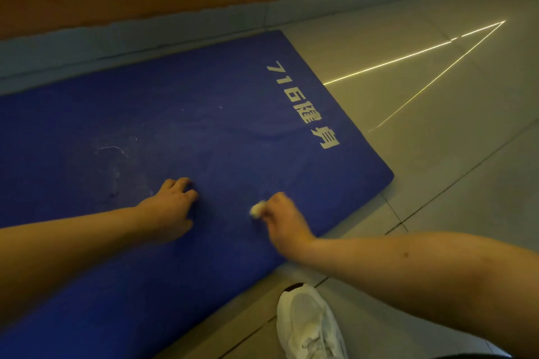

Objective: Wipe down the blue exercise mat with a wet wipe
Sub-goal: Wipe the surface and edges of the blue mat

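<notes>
The blue exercise mat (pixel 180 114) lies flat on the floor, with white lettering near its far right end and pale smudges on its left part. My right hand (pixel 284 217) grips a small balled white wet wipe (pixel 257 209) and holds it against the mat near the front edge. My left hand (pixel 170 207) rests on the mat to the left of it, fingers curled under, holding nothing that I can see.
A grey tiled floor (pixel 437 131) surrounds the mat on the right and front. A wall with a grey skirting board (pixel 145 38) runs close behind the mat. My white shoe (pixel 309 323) stands on the tiles just off the mat's front edge.
</notes>
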A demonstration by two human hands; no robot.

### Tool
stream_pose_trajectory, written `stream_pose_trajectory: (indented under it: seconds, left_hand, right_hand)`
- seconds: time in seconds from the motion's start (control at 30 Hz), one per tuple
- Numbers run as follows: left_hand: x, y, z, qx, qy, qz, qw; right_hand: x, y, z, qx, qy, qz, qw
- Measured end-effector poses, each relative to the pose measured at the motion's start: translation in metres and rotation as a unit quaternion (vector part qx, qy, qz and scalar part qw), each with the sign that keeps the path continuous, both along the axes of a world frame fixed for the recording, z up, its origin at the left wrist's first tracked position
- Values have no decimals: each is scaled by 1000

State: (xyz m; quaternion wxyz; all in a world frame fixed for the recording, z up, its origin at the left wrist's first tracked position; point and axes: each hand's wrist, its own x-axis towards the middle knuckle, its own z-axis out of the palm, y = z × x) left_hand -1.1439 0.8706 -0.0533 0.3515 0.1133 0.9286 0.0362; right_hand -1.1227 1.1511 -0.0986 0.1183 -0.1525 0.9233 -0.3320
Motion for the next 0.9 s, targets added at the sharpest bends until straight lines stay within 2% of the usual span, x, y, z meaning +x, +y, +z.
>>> stream_pose_trajectory:
  seconds: [0.1, 0.17, 0.2, 0.27, 0.37, 0.43, 0.5, 0.6, 0.73, 0.83, 0.9]
  left_hand:
    - [1, 0, 1, -1, -2, 3, 1000]
    - [2, -1, 3, 3, 3, 5, 1000]
    - [3, -2, 4, 5, 6, 5, 1000]
    - [5, -4, 5, 6, 6, 10, 1000]
    - [6, -9, 5, 2, 13, 15, 1000]
    - [4, -15, 6, -8, 19, 30, 999]
    - [1, -20, 5, -17, 27, 50, 998]
    - [-2, -29, 5, -35, 33, 80, 996]
    - [-5, -32, 2, -46, 30, 87, 995]
    - [-5, -31, 2, -51, 29, 84, 995]
    - [-5, -32, 2, -48, 26, 85, 995]
  right_hand:
    - [21, -37, -1, -5, 7, 201, 979]
    - [2, -36, 1, 4, 31, 245, 969]
    - [-15, -31, 2, 0, 40, 226, 973]
    - [-59, -12, 6, 10, 68, 97, 993]
    - [-120, 23, 10, 125, 30, -104, 986]
    - [-132, 26, 6, 156, 18, -161, 974]
    - [-118, 8, 5, 129, 18, -184, 974]
    - [-79, -25, -2, 59, 36, -93, 993]
    - [-25, -72, -10, -42, 44, 129, 990]
    - [-30, -88, -4, -19, 48, 248, 967]
    - [-64, -78, 0, 29, 35, 218, 975]
